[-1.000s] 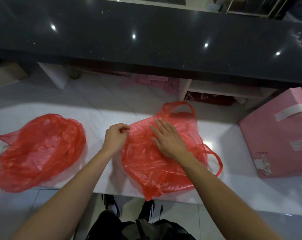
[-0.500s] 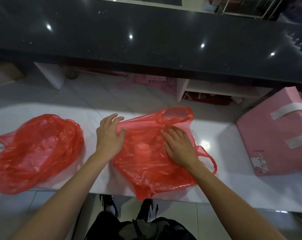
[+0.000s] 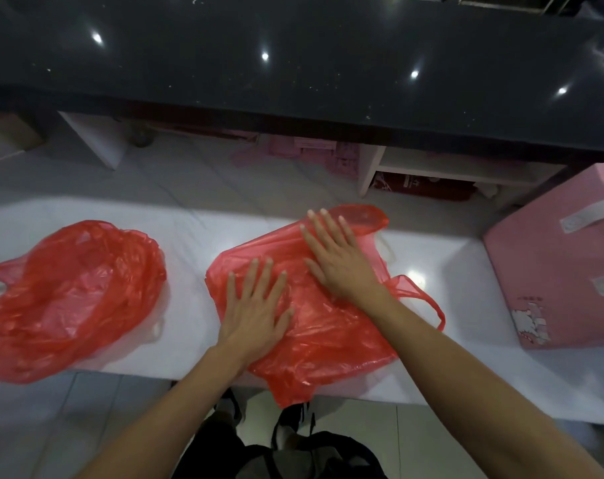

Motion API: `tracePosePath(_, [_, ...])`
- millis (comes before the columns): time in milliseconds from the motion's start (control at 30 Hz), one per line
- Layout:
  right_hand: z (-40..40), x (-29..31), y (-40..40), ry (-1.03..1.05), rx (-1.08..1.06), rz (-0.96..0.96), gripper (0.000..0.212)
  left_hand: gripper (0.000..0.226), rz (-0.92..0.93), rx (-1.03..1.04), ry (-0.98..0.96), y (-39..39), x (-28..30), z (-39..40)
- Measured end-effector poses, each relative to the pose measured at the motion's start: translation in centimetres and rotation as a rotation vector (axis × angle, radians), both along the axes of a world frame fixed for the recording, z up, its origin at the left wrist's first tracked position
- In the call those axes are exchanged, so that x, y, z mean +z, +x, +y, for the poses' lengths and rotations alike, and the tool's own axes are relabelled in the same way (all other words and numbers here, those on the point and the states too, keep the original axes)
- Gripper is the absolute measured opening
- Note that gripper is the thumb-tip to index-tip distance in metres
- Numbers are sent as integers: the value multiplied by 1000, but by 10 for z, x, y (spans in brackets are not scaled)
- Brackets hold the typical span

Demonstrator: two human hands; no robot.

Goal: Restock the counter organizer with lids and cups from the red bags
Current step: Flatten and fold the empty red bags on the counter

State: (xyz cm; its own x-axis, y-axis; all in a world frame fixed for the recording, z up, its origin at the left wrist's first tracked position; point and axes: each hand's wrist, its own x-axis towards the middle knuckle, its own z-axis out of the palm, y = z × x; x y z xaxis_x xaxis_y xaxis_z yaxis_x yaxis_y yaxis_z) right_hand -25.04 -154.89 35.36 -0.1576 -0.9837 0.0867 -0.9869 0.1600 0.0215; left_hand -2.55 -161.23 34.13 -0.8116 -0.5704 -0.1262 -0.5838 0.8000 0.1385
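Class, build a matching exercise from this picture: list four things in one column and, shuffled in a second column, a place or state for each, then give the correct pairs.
Things:
1. left hand
2. right hand
3. crumpled bag
4. pink box

Places or states:
A. far right of the white counter
B. flat on the near part of the middle bag
C. alone at the left, untouched
D. flat on the far part of the middle bag

Pairs: 1-B, 2-D, 3-C, 4-A

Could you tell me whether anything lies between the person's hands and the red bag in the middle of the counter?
Nothing visible does: the left hand and right hand both lie flat, fingers straight, directly on the middle red bag.
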Motion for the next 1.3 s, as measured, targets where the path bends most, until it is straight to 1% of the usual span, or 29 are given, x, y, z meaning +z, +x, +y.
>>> tracePosePath(200, [-17, -20, -37, 168, -57, -72, 67, 77, -32, -67, 11, 13, -18, 5])
tracePosePath(300, [-15, -30, -54, 206, -112, -166, 69, 78, -42, -111, 5, 21, -27, 3])
tracePosePath(433, [-15, -29, -61, 177, -133, -206, 67, 80, -39, -149, 18, 17, -27, -8])
tracePosePath(533, [-10, -13, -58, 66, -165, -199, 64, 80, -45, -160, 34, 10, -24, -21])
tracePosePath(600, [2, 1, -43, -15, -158, -236, 63, 79, -61, -160, 39, 6, -22, -32])
tracePosePath(667, [19, 11, -20, -43, -125, -311, 64, 73, 0, -148, 51, 4, -14, -45])
tracePosePath(733, [40, 14, 1, -22, -85, -367, 64, 66, 133, -141, 37, 5, 1, -57])
tracePosePath(800, [59, 11, 15, 42, -69, -366, 65, 59, 289, -152, -2, 9, 19, -56])
tracePosePath(833, [66, 8, 19, 76, -73, -354, 66, 58, 319, -147, 25, 11, 26, -48])
tracePosePath(867, [72, 4, 22, 103, -77, -337, 65, 58, 302, -137, 83, 13, 31, -36])
tracePosePath(933, [79, -6, 26, 134, -83, -295, 65, 62, 156, -167, 171, 19, 28, -8])
tracePosePath(1000, [85, -18, 28, 162, -94, -267, 66, 67, 38, -230, 139, 27, 10, 10])
tracePosePath(1133, [97, -34, 22, 264, -68, -250, 68, 76, -66, -306, 65, 40, -14, 11])
tracePosePath(1300, [123, -31, 2, 314, -14, -214, 71, 83, -96, -347, 23, 43, -14, 4])
